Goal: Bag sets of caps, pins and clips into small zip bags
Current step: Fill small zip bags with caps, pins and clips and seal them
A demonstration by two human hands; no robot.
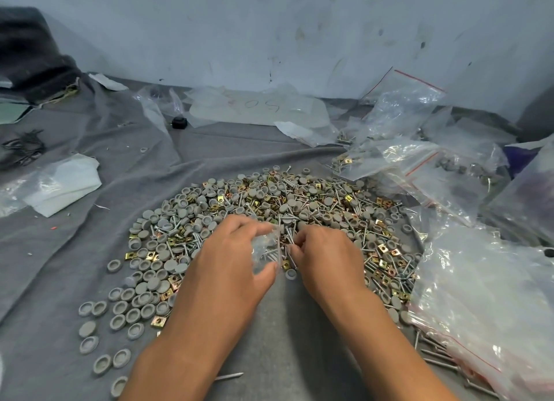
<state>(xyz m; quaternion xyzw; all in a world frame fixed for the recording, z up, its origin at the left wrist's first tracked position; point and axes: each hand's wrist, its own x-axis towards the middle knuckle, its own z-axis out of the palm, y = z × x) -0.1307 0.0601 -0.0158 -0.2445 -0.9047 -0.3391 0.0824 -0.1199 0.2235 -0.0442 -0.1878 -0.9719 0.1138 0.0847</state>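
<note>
Grey cloth point(278, 334) is lying rumpled across the work surface below a scuffed pale wall point(269, 32), carrying a heap of grey caps, pins and brass clips point(269, 206), with clear bags point(485, 295) crowding the right edge. My left hand point(230, 266) is pinching a small zip bag point(265, 251) holding pins, just over the heap's near edge. My right hand point(326, 254) is curling its fingers at the bag's mouth; whether it is gripping a pin, I cannot tell.
</note>
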